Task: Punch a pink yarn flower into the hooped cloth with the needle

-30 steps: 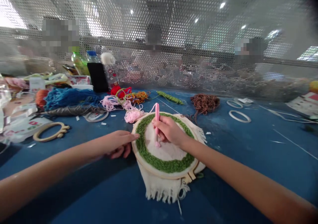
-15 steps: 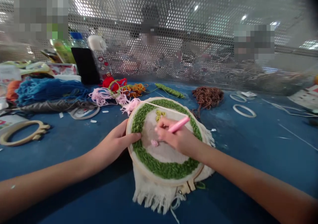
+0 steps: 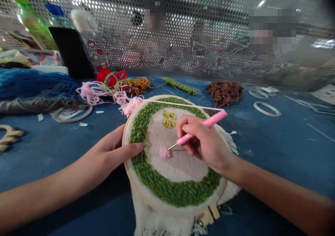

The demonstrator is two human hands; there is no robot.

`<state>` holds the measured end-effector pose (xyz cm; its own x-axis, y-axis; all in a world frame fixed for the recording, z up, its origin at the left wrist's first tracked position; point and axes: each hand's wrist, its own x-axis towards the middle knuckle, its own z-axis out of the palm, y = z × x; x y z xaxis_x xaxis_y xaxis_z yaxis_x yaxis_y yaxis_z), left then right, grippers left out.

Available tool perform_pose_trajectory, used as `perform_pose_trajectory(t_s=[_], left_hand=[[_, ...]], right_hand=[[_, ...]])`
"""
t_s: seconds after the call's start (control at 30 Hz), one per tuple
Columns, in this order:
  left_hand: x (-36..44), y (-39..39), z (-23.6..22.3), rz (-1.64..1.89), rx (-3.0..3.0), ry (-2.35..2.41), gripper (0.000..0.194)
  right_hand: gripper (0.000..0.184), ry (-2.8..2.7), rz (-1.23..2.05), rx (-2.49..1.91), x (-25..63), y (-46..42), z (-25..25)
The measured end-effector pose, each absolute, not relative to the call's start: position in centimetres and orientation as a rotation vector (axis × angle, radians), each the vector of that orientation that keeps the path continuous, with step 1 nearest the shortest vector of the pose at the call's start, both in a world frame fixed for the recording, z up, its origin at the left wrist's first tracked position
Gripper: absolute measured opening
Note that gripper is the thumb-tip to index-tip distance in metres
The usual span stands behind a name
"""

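My left hand [image 3: 115,150] grips the left edge of a round embroidery hoop [image 3: 125,152], its thumb lying on the green yarn ring [image 3: 180,193] and its other fingers hidden beneath. My right hand [image 3: 201,141] is closed around a pink punch needle [image 3: 201,127], tilted, with its metal tip at a small pink yarn tuft [image 3: 165,153] on the pale cloth [image 3: 159,133]. Pink yarn [image 3: 183,104] runs from the tool's upper end across the hoop to a pink bundle [image 3: 131,105]. A yellow yarn flower [image 3: 169,119] sits above the tuft.
Blue yarn [image 3: 34,84], red yarn [image 3: 112,77], orange yarn [image 3: 137,86], a green skein [image 3: 180,86] and brown yarn [image 3: 225,92] lie behind the hoop. A black phone [image 3: 70,52] and bottles stand back left, before a perforated metal screen [image 3: 183,37]. Rings [image 3: 267,109] lie right.
My right hand has moved right and the punch needle is tilted differently, its metal tip now visible at the pink tuft. The camera view has come closer and lower; my left hand keeps its hold.
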<state>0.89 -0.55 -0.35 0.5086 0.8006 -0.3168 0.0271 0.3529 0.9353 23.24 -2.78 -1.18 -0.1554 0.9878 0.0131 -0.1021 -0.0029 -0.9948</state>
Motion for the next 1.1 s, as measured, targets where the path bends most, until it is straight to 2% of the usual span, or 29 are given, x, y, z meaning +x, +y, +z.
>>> perform_pose_trajectory(t_s=[0.23,0.5,0.73,0.9,1.1], left_hand=[[0.7,-0.5,-0.7,0.608,1.091,0.828,0.037],[0.1,-0.2,-0.9,0.565,1.195,0.807,0.035],[-0.6,-1.4,-1.3,0.608,1.255,0.748,0.042],[-0.7,-1.1,-1.2,0.606,1.330,0.773,0.039],[-0.4,-0.7,-1.1,0.597,1.341,0.833,0.037]], right_hand=[[0.016,-1.214,1.297,-1.070,23.3,-2.3,-1.4],[0.020,-1.269,1.281,-1.089,23.2,-2.6,-1.4],[0.012,-1.989,1.070,-1.250,21.8,-4.2,-0.3],[0.020,-1.459,1.300,-1.154,22.3,-3.5,-0.9],[0.027,-1.178,1.292,-1.065,23.3,-2.4,-1.8]])
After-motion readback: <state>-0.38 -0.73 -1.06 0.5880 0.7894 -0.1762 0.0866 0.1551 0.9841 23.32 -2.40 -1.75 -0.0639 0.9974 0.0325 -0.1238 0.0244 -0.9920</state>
